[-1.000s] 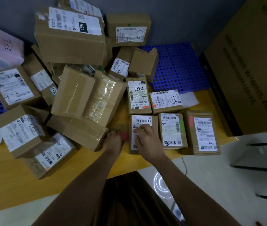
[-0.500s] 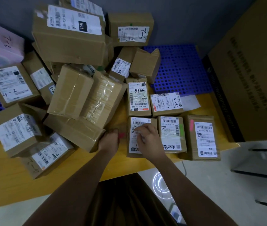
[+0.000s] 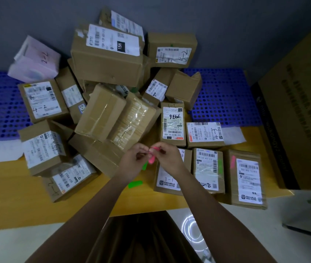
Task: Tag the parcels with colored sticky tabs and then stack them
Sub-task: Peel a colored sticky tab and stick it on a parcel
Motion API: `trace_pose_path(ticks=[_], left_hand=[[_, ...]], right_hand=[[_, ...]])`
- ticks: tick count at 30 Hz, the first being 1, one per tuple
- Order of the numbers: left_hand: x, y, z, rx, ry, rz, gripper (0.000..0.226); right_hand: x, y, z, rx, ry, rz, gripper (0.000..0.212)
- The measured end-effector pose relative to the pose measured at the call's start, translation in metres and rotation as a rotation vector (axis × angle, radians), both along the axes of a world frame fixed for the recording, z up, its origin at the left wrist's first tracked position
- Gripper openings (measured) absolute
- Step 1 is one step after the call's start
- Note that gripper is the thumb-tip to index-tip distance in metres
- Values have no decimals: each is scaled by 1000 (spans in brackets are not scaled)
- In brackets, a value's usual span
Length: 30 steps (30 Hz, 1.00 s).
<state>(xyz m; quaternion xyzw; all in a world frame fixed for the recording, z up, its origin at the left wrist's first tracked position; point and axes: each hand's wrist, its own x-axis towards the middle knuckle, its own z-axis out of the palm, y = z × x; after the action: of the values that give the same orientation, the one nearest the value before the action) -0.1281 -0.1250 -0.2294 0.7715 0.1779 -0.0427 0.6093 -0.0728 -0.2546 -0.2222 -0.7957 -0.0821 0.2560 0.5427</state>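
Both hands are raised above the yellow table (image 3: 14,188) in front of the parcel pile. My left hand (image 3: 133,162) and my right hand (image 3: 167,158) pinch a pink sticky tab (image 3: 151,158) between their fingertips; a green tab shows just under it. Below my right hand lies a small parcel marked 3-1 (image 3: 168,179). To its right stands a parcel with a green tab (image 3: 208,169), then one with a pink tab (image 3: 245,177). A loose green tab (image 3: 135,184) lies on the table by my left wrist.
A heap of brown parcels (image 3: 109,111) fills the middle and left, with a pink parcel (image 3: 35,61) at the back left. Blue perforated mats (image 3: 224,95) lie behind. A big cardboard box (image 3: 298,114) stands at the right. The table's front edge runs below my forearms.
Both hands have lifted off the table and the 3-1 parcel and come together, now pinching a pink tab between them. The camera view has tilted, so the pile sits lower in the frame.
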Motion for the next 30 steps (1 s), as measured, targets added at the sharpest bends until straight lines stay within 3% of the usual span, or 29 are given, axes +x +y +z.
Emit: trace_pose_path(ticks=[2,5,7,10,12,14,17,19,20,27,30], left_hand=[[-3,4,-1,41,42,3,17],[-8,7,-6,281,90,-64,10],[-9,8,-11,493,161,-258,4],[-6,8,-17,902,303,-628,17],[-3,7,-18,1053,277,-731,24],[1,2,-11,945,194,-617,22],[8,-10,25,311,98,-116,34],[15,-20,53,-109,107,-24,17],[19,-24,61,-188,97,-40,11],[33,-28,85,-281,46,1,10],[35,-25,89,-235,-4,-11,7]], right_hand=[[3,-2,-3,4,5,-154,6],[9,-10,-2,-9,9,-375,12],[11,-15,4,55,66,-430,10],[11,-22,11,145,114,-438,12],[8,-27,15,160,108,-432,14],[6,-31,18,191,116,-458,11],[3,-33,30,289,155,-492,4],[1,-34,38,316,149,-475,4],[1,-34,43,315,134,-459,4],[6,-49,71,273,-40,-369,12],[8,-54,76,215,-121,-391,10]])
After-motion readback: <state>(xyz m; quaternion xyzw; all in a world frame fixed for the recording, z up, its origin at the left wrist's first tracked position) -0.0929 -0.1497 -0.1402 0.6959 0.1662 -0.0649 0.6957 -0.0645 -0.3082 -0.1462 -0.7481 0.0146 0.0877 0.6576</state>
